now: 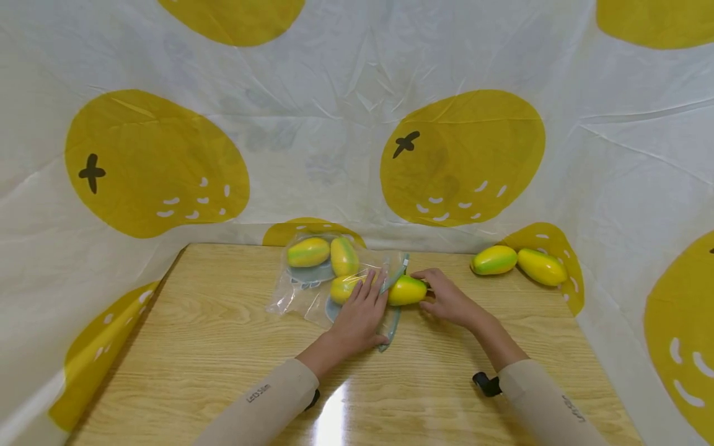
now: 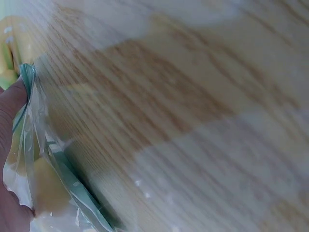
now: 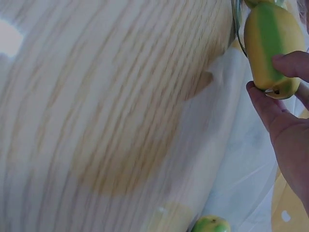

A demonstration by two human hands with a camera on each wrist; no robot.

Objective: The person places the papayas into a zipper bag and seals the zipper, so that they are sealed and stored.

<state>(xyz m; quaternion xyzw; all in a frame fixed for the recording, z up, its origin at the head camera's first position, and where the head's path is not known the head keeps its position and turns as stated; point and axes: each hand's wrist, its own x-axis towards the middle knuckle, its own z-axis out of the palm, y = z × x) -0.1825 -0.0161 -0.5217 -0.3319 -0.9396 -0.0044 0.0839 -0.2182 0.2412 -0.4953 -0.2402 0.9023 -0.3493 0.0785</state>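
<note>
A clear zip bag (image 1: 284, 303) lies on the table with several yellow-green papayas inside, one of them (image 1: 308, 253) at its far left. My left hand (image 1: 359, 316) rests on the bag near its mouth, fingers straight and thumb spread toward the near end of the blue-green zip strip (image 2: 79, 193). By its outer end, my right hand (image 1: 449, 301) holds another papaya (image 1: 408, 290), thumb on top and a finger at the stem end. This papaya (image 3: 273, 46) has its left end at the bag's mouth, beside the left fingertips.
Two more papayas, a green-striped one (image 1: 494, 260) and a yellower one (image 1: 542, 267), lie at the table's back right. White cloth (image 1: 323, 155) printed with large yellow fruit hangs around the back and sides of the wooden table (image 1: 223, 347).
</note>
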